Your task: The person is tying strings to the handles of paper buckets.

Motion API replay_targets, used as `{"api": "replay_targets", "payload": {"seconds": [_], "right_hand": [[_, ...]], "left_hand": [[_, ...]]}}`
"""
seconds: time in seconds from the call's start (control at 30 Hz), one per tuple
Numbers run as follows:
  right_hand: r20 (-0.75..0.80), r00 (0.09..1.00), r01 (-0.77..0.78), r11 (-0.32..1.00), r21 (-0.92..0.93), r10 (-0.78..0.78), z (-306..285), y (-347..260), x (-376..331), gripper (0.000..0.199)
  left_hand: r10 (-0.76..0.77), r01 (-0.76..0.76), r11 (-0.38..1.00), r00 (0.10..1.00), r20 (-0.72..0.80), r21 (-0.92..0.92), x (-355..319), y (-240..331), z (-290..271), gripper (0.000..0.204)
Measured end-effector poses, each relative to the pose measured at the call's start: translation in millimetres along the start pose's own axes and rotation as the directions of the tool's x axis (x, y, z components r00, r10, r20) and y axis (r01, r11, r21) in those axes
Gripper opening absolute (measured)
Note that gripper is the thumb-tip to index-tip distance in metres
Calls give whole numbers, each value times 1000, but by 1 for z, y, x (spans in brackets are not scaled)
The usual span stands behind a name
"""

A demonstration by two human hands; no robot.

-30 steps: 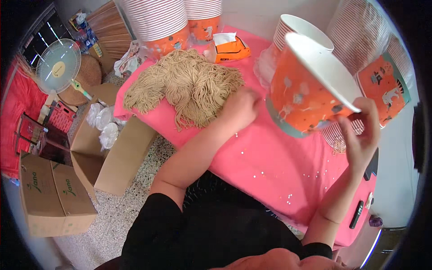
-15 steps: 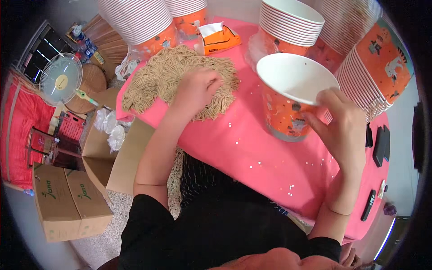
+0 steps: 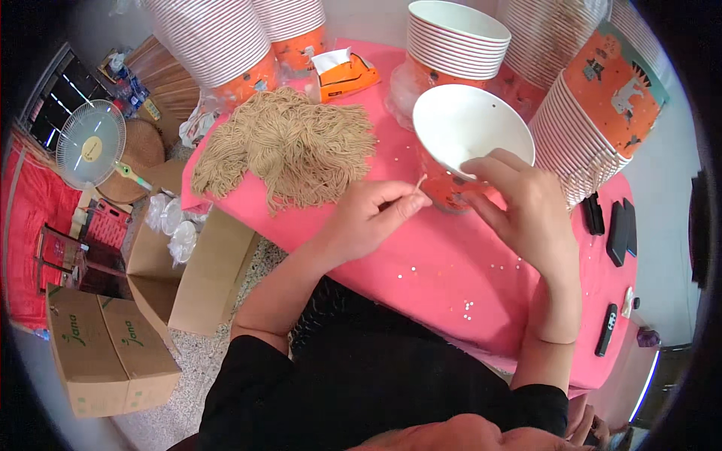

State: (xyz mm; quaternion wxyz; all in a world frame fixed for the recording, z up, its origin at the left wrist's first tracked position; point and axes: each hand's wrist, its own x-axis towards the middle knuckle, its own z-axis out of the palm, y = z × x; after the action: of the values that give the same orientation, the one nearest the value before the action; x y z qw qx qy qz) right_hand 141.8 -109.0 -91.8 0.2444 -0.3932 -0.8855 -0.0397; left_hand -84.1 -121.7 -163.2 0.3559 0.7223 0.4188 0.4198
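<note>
An orange paper bucket [image 3: 462, 143] with a white inside stands tilted on the pink table [image 3: 444, 278]. My right hand [image 3: 519, 207] grips its near rim and side. My left hand [image 3: 372, 218] pinches the end of a thin tan string [image 3: 420, 183] right next to the bucket's wall. A heap of the same tan strings [image 3: 289, 146] lies on the table to the left, beyond my left hand.
Tall stacks of orange and white buckets [image 3: 451, 37] line the table's far edge and right side [image 3: 594, 105]. An orange tissue box [image 3: 342, 71] sits behind the heap. Dark phones and a remote [image 3: 613, 233] lie at right. Cardboard boxes [image 3: 113, 346] and a fan [image 3: 90, 146] stand on the floor at left.
My left hand left the string heap and came to the bucket with one string pinched. My right hand brought the bucket down from the air onto the table.
</note>
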Motion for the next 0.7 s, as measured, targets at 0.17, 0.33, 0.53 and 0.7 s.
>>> {"api": "replay_targets", "payload": {"seconds": [0.17, 0.33, 0.53, 0.7], "right_hand": [[-42, 997, 72, 930, 361, -61, 1, -6, 5, 21], [-37, 994, 104, 862, 495, -98, 10, -6, 8, 18], [10, 986, 142, 861, 489, -169, 7, -4, 7, 11], [90, 989, 62, 890, 451, -114, 8, -4, 6, 10]], "left_hand": [[33, -29, 994, 999, 38, -102, -4, 7, 10, 21], [54, -37, 990, 990, 128, -134, -9, 11, 12, 17], [105, -88, 965, 993, 57, -248, -8, 7, 20, 18], [140, -182, 945, 976, -169, -271, -8, 4, 31, 11]]}}
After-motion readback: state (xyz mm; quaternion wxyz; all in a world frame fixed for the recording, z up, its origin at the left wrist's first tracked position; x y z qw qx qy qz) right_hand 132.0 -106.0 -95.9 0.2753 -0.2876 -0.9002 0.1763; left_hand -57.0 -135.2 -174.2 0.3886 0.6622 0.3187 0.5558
